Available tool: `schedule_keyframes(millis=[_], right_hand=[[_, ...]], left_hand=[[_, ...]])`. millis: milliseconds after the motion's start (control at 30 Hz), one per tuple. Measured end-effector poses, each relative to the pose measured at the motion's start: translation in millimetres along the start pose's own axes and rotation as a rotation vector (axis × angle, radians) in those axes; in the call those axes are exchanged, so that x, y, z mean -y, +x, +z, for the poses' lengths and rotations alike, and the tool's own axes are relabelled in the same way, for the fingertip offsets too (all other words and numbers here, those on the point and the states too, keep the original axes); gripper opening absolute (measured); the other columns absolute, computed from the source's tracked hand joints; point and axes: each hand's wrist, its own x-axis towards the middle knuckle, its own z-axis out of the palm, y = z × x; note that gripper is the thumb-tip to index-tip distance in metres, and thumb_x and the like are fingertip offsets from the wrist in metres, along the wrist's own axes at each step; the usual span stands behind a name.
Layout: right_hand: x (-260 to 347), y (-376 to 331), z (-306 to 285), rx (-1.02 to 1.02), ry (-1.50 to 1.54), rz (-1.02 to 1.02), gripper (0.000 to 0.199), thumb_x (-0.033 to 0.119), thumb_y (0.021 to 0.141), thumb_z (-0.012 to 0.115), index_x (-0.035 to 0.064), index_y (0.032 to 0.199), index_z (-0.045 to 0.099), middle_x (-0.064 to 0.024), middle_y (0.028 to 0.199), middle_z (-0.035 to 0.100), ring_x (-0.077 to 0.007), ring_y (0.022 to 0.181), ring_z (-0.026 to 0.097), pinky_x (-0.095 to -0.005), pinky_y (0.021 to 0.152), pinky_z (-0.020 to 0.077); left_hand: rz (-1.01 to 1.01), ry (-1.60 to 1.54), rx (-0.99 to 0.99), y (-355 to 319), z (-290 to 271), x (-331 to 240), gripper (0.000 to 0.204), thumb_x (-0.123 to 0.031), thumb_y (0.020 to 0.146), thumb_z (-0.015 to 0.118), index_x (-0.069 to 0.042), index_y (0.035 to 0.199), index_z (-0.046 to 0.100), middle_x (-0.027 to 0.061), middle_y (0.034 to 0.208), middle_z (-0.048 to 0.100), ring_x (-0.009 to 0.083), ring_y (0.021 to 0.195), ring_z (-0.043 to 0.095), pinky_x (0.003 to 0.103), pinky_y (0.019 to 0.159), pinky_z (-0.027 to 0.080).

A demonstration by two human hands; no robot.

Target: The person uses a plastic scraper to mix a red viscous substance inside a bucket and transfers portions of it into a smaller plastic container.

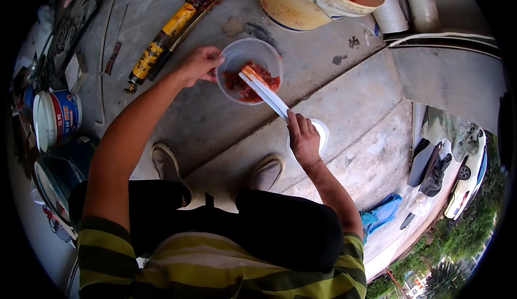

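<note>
A clear plastic tub [249,48] stands on the concrete floor ahead of me, with clumps of reddish-brown grease [237,87] inside. My left hand [202,66] grips its rim on the left side, thumb over the edge. In my right hand [305,139] is a flat white strip [269,94], slanting into the tub. Its far end is smeared orange and touches the grease. A round white lid [322,133] lies on the floor, partly hidden beneath my right hand.
A yellow grease gun [164,43] lies left of the tub. Beyond it stands a large cream bucket [293,5] holding orange grease. Paint buckets [64,113] line the left side. At right lie a blue cloth or bag [383,213] and dark panels; a car [467,175] is farther off.
</note>
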Motion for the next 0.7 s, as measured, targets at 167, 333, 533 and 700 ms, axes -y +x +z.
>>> schedule_keyframes(millis=[167,333,533,700], right_hand=[[-23.6,-4.8,-26.5,0.071,-0.025,-0.113,0.052,0.005,0.081,0.059,0.0034,0.132,0.053,-0.0109,0.101,0.060,-0.0248,0.081,0.060,-0.0363,0.068,0.0507],[-58.1,-24.4,-64.3,0.122,-0.058,-0.196,0.048,0.006,0.080,0.060,0.0020,0.128,0.056,-0.0113,0.097,0.061,-0.0246,0.074,0.060,-0.0361,0.063,0.0516],[-45.6,-13.3,-73.2,0.111,0.372,-0.024,0.043,0.008,0.086,0.063,-0.0012,0.126,0.053,-0.0210,0.100,0.064,-0.0398,0.081,0.063,-0.0439,0.071,0.0523],[-30.2,-4.6,-10.2,0.218,0.644,0.193,0.040,0.009,0.093,0.056,-0.0010,0.130,0.046,-0.0287,0.092,0.064,-0.0480,0.084,0.062,-0.0479,0.073,0.0505]], left_hand=[[0.038,0.054,-0.050,-0.4,2.8,0.2,0.025,-0.020,0.099,0.060,-0.003,0.117,0.059,0.0052,0.093,0.060,0.0128,0.079,0.060,0.036,0.067,0.060],[0.059,0.029,-0.036,1.6,0.2,3.8,0.025,-0.021,0.099,0.060,-0.003,0.116,0.059,0.0055,0.094,0.059,0.0130,0.078,0.060,0.036,0.066,0.060],[0.034,0.018,-0.027,-3.2,0.6,1.5,0.027,-0.023,0.098,0.061,-0.005,0.118,0.059,0.0032,0.097,0.060,0.0121,0.081,0.060,0.034,0.067,0.059],[0.031,0.002,0.019,-1.5,0.1,8.3,0.028,-0.025,0.098,0.062,-0.007,0.120,0.059,0.0016,0.101,0.062,0.0113,0.086,0.062,0.033,0.068,0.058]])
